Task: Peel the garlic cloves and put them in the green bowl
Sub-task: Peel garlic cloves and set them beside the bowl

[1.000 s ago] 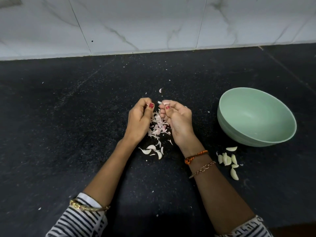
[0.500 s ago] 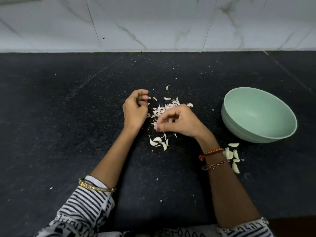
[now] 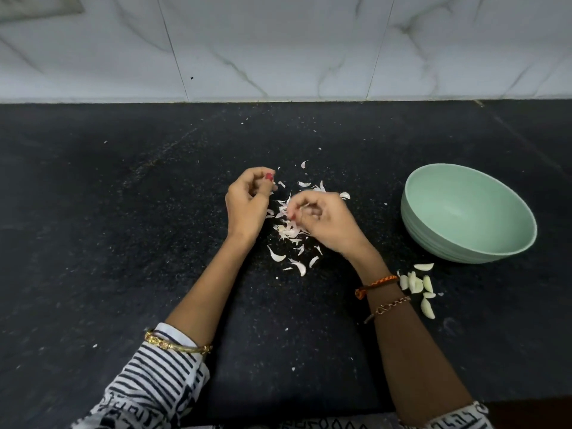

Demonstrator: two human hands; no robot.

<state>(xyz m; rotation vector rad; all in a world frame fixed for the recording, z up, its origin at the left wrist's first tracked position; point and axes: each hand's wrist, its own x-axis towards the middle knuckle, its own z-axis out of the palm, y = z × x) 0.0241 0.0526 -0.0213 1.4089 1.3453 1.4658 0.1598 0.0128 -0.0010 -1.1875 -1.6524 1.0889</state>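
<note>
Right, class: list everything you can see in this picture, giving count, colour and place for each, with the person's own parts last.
green bowl: one, pale green, right on the counter, nothing visible inside.
peeled garlic cloves: about six, cream, in front of the bowl, beside the right wrist.
garlic skins: many, white-pink, scattered between and under the hands.
counter: one, black, speckled.
wall tiles: white marble, behind the counter.
bangle: one, gold, left arm.
bracelets: two, orange and metal chain, right wrist.
left hand: fingers curled.
right hand: fingers curled over the skins.
</note>
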